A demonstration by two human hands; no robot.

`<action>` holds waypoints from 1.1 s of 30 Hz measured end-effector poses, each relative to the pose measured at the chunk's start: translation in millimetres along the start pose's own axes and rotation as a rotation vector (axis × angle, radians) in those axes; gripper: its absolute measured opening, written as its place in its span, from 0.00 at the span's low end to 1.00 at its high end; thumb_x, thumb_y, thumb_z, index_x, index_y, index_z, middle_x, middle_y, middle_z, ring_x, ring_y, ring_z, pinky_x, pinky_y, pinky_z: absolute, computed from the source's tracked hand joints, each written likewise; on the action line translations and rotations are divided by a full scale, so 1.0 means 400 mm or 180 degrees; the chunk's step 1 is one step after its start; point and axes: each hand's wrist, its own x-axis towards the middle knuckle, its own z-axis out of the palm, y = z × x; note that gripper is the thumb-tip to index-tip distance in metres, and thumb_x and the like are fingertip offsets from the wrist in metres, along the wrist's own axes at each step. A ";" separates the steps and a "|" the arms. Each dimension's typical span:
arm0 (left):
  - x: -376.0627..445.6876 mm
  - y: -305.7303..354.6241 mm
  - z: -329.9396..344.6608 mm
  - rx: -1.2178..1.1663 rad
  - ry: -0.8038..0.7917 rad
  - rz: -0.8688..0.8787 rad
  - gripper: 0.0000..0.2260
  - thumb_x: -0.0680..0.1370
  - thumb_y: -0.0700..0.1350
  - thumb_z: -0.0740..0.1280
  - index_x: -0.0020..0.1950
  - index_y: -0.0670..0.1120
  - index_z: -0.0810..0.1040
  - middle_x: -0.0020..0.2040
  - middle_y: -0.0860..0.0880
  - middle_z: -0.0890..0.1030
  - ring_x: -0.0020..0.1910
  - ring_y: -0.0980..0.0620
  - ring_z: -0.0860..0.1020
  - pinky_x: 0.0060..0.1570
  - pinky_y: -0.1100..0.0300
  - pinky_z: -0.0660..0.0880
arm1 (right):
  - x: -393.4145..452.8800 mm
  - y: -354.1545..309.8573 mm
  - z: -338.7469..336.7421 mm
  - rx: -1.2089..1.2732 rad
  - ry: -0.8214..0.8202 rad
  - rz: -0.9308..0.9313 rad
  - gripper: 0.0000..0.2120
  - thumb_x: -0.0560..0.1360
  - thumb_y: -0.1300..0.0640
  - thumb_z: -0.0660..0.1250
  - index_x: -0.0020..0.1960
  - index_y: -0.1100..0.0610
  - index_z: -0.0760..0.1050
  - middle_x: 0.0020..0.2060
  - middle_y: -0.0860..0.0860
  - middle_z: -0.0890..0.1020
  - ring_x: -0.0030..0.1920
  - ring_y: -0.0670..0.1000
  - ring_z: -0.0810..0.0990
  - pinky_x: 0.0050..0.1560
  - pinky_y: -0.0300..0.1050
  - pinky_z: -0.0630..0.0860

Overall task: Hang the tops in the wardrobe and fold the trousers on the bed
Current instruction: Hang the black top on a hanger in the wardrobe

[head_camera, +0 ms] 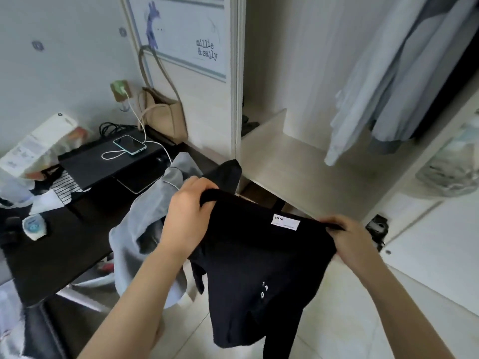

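Gripping black top (259,257) — L hand (189,216), R hand (347,237).

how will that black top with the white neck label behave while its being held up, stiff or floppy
Probably floppy: the black fabric top sags between the left hand and right hand, which grip its shoulders. Likely light, since finger grips alone carry it. Its hanging sleeves may swing or snag.
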 end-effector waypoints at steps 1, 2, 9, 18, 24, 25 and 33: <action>0.010 -0.004 0.022 0.0035 0.0019 0.0018 0.11 0.72 0.31 0.67 0.48 0.45 0.79 0.45 0.51 0.76 0.44 0.55 0.74 0.47 0.69 0.69 | -0.016 -0.020 -0.017 0.0055 0.0240 -0.0086 0.18 0.75 0.69 0.61 0.38 0.48 0.78 0.39 0.45 0.81 0.43 0.47 0.78 0.43 0.41 0.72; 0.015 -0.013 0.041 0.0104 0.0015 0.0013 0.11 0.72 0.30 0.67 0.49 0.44 0.79 0.45 0.51 0.74 0.44 0.54 0.73 0.46 0.69 0.68 | -0.028 -0.035 -0.028 0.0087 0.0394 -0.0170 0.17 0.73 0.70 0.61 0.37 0.51 0.78 0.37 0.46 0.81 0.41 0.46 0.77 0.40 0.39 0.70; 0.073 -0.075 0.200 0.0529 -0.1167 -0.0351 0.12 0.72 0.31 0.68 0.44 0.49 0.77 0.43 0.54 0.73 0.42 0.49 0.77 0.43 0.59 0.74 | 0.003 -0.066 -0.109 0.0834 0.0581 -0.0091 0.09 0.67 0.68 0.61 0.33 0.61 0.78 0.30 0.62 0.76 0.31 0.51 0.75 0.35 0.44 0.68; 0.232 0.007 0.224 -0.3176 -0.1943 -0.2548 0.09 0.79 0.36 0.63 0.46 0.38 0.83 0.46 0.38 0.84 0.43 0.45 0.84 0.41 0.57 0.82 | 0.275 -0.082 -0.171 0.2222 0.0395 0.0196 0.18 0.68 0.76 0.61 0.32 0.55 0.77 0.30 0.54 0.77 0.29 0.52 0.76 0.31 0.41 0.73; 0.394 0.002 0.330 -0.3750 -0.0533 -0.3460 0.10 0.82 0.38 0.58 0.50 0.37 0.78 0.41 0.41 0.85 0.38 0.48 0.85 0.43 0.53 0.81 | 0.430 -0.141 -0.186 0.2180 0.0058 -0.0080 0.12 0.69 0.72 0.68 0.37 0.57 0.78 0.33 0.55 0.78 0.33 0.51 0.78 0.33 0.39 0.77; 0.406 0.002 0.344 -0.3454 -0.0543 -0.3401 0.10 0.82 0.39 0.60 0.49 0.36 0.78 0.41 0.40 0.85 0.38 0.47 0.85 0.44 0.53 0.80 | 0.452 -0.145 -0.192 0.2185 0.0051 -0.0113 0.12 0.70 0.72 0.68 0.37 0.56 0.78 0.34 0.56 0.77 0.34 0.52 0.78 0.33 0.39 0.77; 0.508 0.001 0.384 -0.4088 -0.0886 -0.3761 0.09 0.78 0.40 0.62 0.53 0.38 0.79 0.44 0.41 0.84 0.40 0.46 0.85 0.39 0.54 0.83 | 0.559 -0.132 -0.216 0.1993 0.0361 -0.0177 0.08 0.70 0.71 0.69 0.39 0.59 0.76 0.36 0.61 0.71 0.37 0.55 0.72 0.35 0.43 0.74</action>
